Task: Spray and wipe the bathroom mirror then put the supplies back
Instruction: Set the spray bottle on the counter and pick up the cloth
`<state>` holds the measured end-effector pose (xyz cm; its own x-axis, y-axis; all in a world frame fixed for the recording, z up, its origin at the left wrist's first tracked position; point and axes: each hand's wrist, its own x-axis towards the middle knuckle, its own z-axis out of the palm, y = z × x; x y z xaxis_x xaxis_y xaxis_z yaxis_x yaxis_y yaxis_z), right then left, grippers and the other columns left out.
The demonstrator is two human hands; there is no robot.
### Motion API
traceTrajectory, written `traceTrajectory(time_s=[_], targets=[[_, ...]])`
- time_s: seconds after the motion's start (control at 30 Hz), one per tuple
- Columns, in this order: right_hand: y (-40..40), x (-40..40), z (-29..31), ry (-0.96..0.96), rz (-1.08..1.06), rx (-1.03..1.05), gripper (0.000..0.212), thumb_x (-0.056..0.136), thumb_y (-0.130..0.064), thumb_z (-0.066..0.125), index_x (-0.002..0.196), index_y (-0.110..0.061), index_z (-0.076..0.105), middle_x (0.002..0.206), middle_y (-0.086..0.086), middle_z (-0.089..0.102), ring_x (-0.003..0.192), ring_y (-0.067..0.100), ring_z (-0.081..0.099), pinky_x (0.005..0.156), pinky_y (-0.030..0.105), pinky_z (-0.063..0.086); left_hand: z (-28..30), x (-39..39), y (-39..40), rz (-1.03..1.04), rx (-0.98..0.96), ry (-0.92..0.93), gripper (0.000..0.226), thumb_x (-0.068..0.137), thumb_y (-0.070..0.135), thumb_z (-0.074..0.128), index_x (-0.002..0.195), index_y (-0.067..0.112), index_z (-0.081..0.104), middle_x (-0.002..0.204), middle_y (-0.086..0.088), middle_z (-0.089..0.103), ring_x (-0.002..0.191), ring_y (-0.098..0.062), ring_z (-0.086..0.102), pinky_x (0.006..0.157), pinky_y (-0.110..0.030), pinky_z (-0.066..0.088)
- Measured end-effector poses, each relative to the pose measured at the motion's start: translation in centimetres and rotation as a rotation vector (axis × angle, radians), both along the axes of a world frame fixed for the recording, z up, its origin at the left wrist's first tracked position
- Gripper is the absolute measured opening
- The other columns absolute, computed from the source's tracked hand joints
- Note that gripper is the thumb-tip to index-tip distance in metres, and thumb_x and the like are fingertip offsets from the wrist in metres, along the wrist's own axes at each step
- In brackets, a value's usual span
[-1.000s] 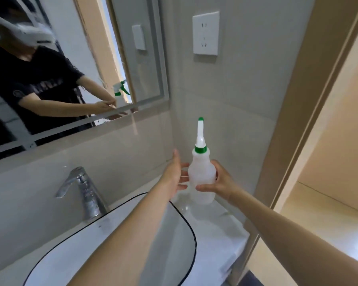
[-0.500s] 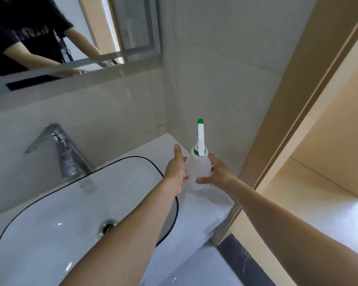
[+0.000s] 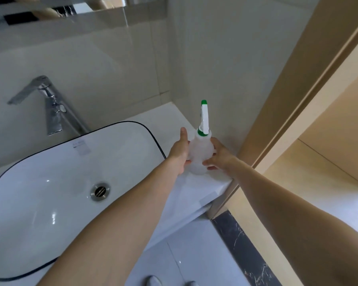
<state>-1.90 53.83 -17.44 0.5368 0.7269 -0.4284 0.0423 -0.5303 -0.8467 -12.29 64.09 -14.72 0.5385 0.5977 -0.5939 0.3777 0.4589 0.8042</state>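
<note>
A translucent white spray bottle (image 3: pixel 199 155) with a green collar and a white-and-green nozzle stands upright at the right end of the white counter (image 3: pixel 201 188), close to the corner wall. Its base is at the counter surface; I cannot tell whether it touches. My left hand (image 3: pixel 179 152) grips the bottle's left side with the thumb pointing up. On the opposite side, my right hand (image 3: pixel 218 156) wraps its thumb and fingers round the body. Only the lower edge of the mirror (image 3: pixel 50 9) shows at the top left. No cloth is in view.
A white basin (image 3: pixel 39 182) with a black rim and a metal drain fills the left of the counter, and a chrome tap (image 3: pixel 50 104) stands behind it. A beige door frame (image 3: pixel 287 100) runs along the right. Below are pale floor tiles and a dark threshold strip (image 3: pixel 246 254).
The bottle came down with both hands from chest height to the counter's right end. My view tilted downward, so the mirror and wall socket slid out of sight.
</note>
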Motion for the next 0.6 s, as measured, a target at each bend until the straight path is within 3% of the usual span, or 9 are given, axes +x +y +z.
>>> traceTrajectory(time_s=[0.07,0.17,0.3,0.4,0.5,0.6], targets=[[-0.1,0.0,-0.2,0.012,-0.008,0.013,0.074,0.080,0.014,0.063,0.125,-0.040,0.040,0.108,0.000,0.052,0.106,0.031,0.057,0.091,0.057,0.056,-0.3,0.0,0.0,0.003,0.007,-0.005,0.066,0.100,0.068,0.019,0.096,0.016,0.060,0.122,-0.011,0.066,0.113,-0.028,0.063,0.101,-0.043,0.052],[-0.1,-0.1,-0.8,0.026,-0.040,0.036,0.077,0.081,0.016,0.055,0.126,-0.044,0.039,0.113,0.003,0.053,0.113,0.036,0.057,0.091,0.060,0.055,-0.5,0.1,-0.2,0.016,0.002,-0.006,0.064,0.101,0.065,0.021,0.103,0.015,0.060,0.123,-0.011,0.066,0.113,-0.027,0.063,0.094,-0.039,0.054],[-0.1,-0.5,-1.1,0.054,-0.128,0.035,0.070,0.091,0.009,0.042,0.144,-0.036,0.038,0.131,0.003,0.048,0.119,0.031,0.052,0.093,0.053,0.056,-0.6,0.0,-0.3,0.024,0.010,0.013,0.071,0.100,0.066,0.021,0.123,0.011,0.059,0.128,-0.010,0.064,0.112,-0.025,0.062,0.092,-0.038,0.055],[0.2,-0.5,-0.4,0.053,-0.167,-0.033,0.070,0.092,0.008,0.035,0.149,-0.034,0.035,0.132,0.003,0.047,0.118,0.031,0.050,0.094,0.048,0.056,-0.4,-0.1,-0.3,0.038,0.065,0.066,0.075,0.099,0.068,0.023,0.139,0.011,0.052,0.135,-0.008,0.056,0.110,-0.025,0.053,0.101,-0.040,0.050],[0.7,-0.4,1.2,-0.022,-0.163,-0.061,0.067,0.092,0.004,0.034,0.149,-0.033,0.036,0.132,0.007,0.049,0.107,0.028,0.053,0.085,0.039,0.052,0.6,-0.5,0.1,0.053,0.114,0.084,0.077,0.098,0.069,0.024,0.144,0.013,0.049,0.134,-0.008,0.054,0.107,-0.025,0.049,0.102,-0.040,0.048],[1.1,0.0,3.3,-0.053,-0.218,-0.047,0.061,0.095,-0.001,0.032,0.147,-0.030,0.040,0.121,0.014,0.053,0.081,0.022,0.050,0.076,0.033,0.042,2.3,-1.0,0.9,0.061,0.151,0.091,0.079,0.098,0.070,0.023,0.144,0.012,0.049,0.124,-0.004,0.059,0.108,-0.025,0.050,0.105,-0.037,0.044]])
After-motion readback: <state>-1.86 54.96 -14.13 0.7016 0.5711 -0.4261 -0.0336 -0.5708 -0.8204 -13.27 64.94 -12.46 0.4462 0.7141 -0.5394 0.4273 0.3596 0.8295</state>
